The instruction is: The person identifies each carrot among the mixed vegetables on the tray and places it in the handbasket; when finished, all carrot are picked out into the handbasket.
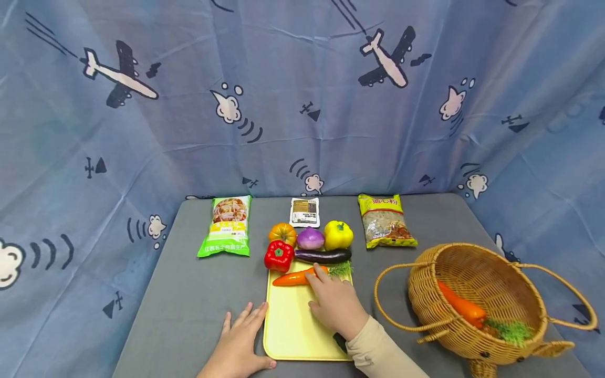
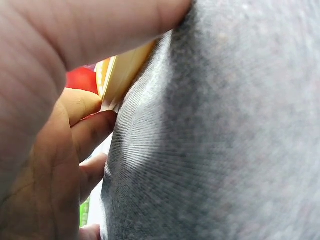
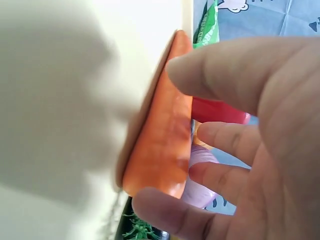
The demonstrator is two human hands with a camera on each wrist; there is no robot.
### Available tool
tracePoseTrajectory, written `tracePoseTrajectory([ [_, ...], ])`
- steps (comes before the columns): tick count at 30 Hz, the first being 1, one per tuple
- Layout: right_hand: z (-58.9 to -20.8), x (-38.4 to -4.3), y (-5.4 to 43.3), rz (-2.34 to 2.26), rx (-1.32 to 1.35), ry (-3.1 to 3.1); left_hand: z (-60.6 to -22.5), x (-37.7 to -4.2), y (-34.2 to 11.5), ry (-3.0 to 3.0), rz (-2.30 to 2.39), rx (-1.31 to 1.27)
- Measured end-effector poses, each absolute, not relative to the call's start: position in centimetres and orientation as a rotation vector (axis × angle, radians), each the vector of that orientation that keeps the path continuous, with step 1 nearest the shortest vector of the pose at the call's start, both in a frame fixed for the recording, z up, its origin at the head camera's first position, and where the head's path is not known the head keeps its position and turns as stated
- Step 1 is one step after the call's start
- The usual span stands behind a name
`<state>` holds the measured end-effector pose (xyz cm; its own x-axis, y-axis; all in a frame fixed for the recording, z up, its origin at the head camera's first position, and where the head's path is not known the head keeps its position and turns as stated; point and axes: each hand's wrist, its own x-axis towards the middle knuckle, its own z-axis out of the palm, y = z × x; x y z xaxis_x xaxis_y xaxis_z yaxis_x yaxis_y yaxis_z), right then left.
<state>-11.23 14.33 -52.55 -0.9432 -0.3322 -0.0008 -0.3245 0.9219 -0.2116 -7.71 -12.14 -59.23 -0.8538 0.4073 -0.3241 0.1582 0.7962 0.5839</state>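
An orange carrot [image 1: 290,279] with a green leafy top lies across the yellow tray [image 1: 288,325]. Over its thick end is my right hand [image 1: 337,302], fingers spread and fingertips right at the carrot; in the right wrist view the thumb and fingers [image 3: 160,210] stand loosely around it. My left hand [image 1: 238,338] rests flat on the table, its fingertips at the tray's left edge. Beyond the carrot lie a dark eggplant [image 1: 326,256] and a red bell pepper [image 1: 279,256]. Behind them sit an orange pumpkin-like vegetable [image 1: 282,233], a purple onion-like one [image 1: 310,238] and a yellow pepper [image 1: 338,235].
On the right stands a wicker basket [image 1: 420,289] with looped handles, holding another carrot [image 1: 460,304]. Along the back of the grey table [image 1: 175,310] lie a green food bag [image 1: 227,226], a small white packet [image 1: 304,212] and a yellow bag [image 1: 387,220]. A blue curtain [image 1: 264,157] hangs behind.
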Motion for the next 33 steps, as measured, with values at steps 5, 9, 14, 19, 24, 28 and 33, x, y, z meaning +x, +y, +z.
tracePoseTrajectory([
  [5,-52.6,-11.4,14.3,-0.300,-0.538,3.072,-58.8,-7.7,-12.0,2.547,0.757,0.426],
  [9,-53.1,-11.6,14.3,-0.226,-0.577,3.135,-58.6,-7.7,-12.0,2.532,0.767,0.422],
  [14,-53.8,-11.7,14.7,-0.141,-0.628,3.221,-58.9,-7.8,-12.0,2.511,0.781,0.419],
  [19,-54.0,-11.5,14.9,-0.144,-0.689,3.263,-59.0,-7.9,-12.1,2.513,0.773,0.433],
  [24,-54.3,-11.3,14.9,-0.119,-0.705,3.278,-58.9,-8.0,-12.0,2.510,0.747,0.417],
  [28,-54.6,-11.4,15.0,-0.100,-0.706,3.277,-58.9,-8.0,-11.9,2.514,0.725,0.402],
  [33,-54.3,-11.3,15.1,-0.110,-0.801,3.300,-58.9,-7.9,-11.9,2.521,0.740,0.418],
])
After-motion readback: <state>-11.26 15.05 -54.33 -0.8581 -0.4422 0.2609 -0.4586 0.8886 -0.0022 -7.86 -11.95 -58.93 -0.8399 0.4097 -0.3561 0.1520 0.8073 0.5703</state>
